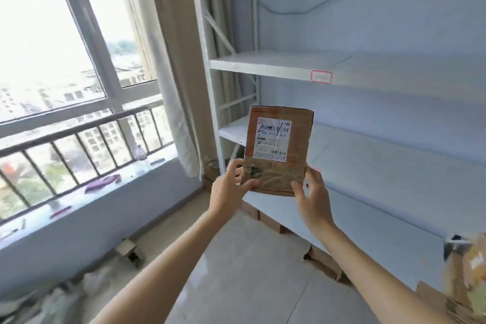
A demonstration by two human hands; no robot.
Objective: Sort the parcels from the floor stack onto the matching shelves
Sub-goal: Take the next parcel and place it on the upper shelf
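- A flat brown cardboard parcel (pixel 278 150), wrapped in clear tape and bearing a white printed shipping label (pixel 273 139), is being held upright in the air in front of the white metal shelving unit (pixel 368 71), at the height of its middle board.
- The left hand (pixel 231 188) is gripping the parcel's lower left corner: the thumb is lying across the front face, and the fingers are curling behind the edge.
- The right hand (pixel 314 197) is pinching the lower right corner, with the thumb on the front and the remaining fingers passing behind the cardboard.
- The upper shelf board (pixel 276 63) is carrying a small red-bordered tag (pixel 321 76) on its front lip; the writing on it is too blurred to read.
- The middle shelf board (pixel 368 150) is lying directly behind the parcel, which is hiding part of its front edge.
- Brown cardboard boxes (pixel 268 221) are sitting on the pale tiled floor (pixel 249 271) beneath the lowest board, only partly in view.
- A blurred heap of brown and yellow packages (pixel 468 284) is filling the lower right corner, just beside the right forearm.
- A beige curtain (pixel 173 87) is hanging between the shelving and the large window (pixel 65 47), which is fronted by a dark metal railing (pixel 79 144).
- Small purple and red items (pixel 102 183) are lying along the windowsill; what they are cannot be told.
- A grey cable (pixel 328 0) is looping across the pale blue wall above the shelves.
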